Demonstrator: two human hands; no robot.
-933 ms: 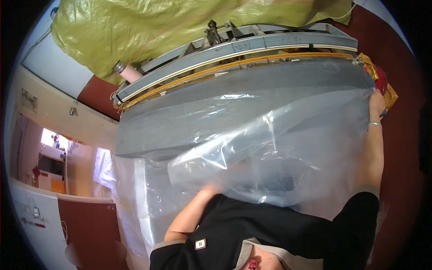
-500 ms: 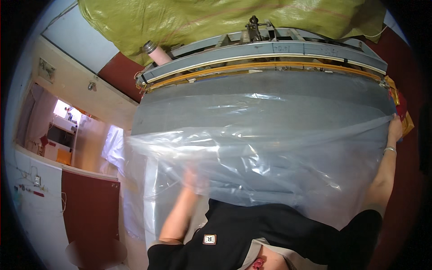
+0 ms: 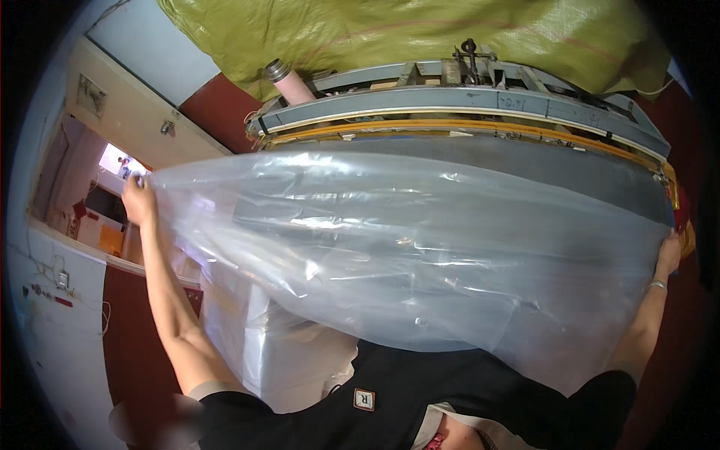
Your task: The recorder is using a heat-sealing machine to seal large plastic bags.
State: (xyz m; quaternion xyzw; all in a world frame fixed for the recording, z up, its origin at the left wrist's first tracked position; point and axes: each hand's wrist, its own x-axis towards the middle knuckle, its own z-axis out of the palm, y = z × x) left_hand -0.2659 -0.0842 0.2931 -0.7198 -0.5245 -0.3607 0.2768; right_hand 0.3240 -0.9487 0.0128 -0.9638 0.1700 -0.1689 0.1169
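A wide sheet of clear plastic film (image 3: 390,247) is stretched between my two hands, wrinkled and shiny, across the front of my body. Raised at the far left, my left hand (image 3: 139,201) is closed on one corner of it. My right hand (image 3: 667,251) grips the opposite edge at the right, beside the end of the grey work table (image 3: 570,176). The film covers much of the table; the dark grey top shows along its back. The fingertips of my right hand are partly hidden.
Behind the table runs a grey metal frame (image 3: 450,99) with an orange strip (image 3: 420,125) along it. A pink flask (image 3: 294,88) leans at its left end. Yellow-green sheeting (image 3: 420,37) hangs behind. An open doorway (image 3: 112,195) lies at the left; more film (image 3: 262,337) hangs below.
My left hand has swung up and outward to the left, now holding the film's corner. The film has spread wider and lifted. My right hand keeps its hold, slightly lower in view.
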